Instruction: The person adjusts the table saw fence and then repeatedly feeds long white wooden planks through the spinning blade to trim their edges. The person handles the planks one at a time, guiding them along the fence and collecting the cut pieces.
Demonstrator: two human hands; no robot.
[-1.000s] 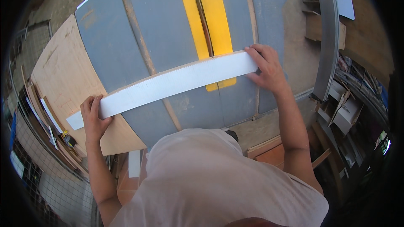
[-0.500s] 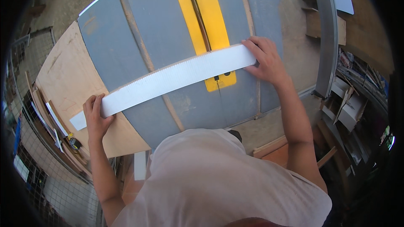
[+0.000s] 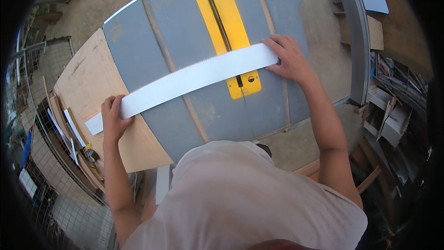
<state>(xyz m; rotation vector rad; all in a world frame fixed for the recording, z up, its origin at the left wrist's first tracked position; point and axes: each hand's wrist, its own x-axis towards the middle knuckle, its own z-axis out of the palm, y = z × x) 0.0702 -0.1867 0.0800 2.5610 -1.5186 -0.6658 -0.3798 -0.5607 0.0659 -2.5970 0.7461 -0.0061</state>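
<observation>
A long white board strip (image 3: 189, 82) lies crosswise over a grey table saw top (image 3: 175, 23). My left hand (image 3: 115, 119) is closed around the strip near its left end, over the plywood side panel; a short piece of the strip sticks out past it. At the other end, my right hand (image 3: 287, 59) grips the strip with fingers on the far edge and thumb on the near edge. Beneath the strip runs the yellow insert plate (image 3: 233, 11) with its dark slot. The strip covers part of that slot, and I cannot make out a blade.
A plywood panel (image 3: 92, 74) extends the table on the left. Beyond it are wood offcuts (image 3: 64, 125), a tape measure (image 3: 92, 154) and a wire mesh fence (image 3: 51, 176). A grey metal rail (image 3: 357, 41) stands to the right, with white board scraps (image 3: 393, 118) below it.
The view has shifted, so the table's left side sits farther right. Both hands still hold the strip, whose far edge looks tilted differently. Its position over the slot is little changed.
</observation>
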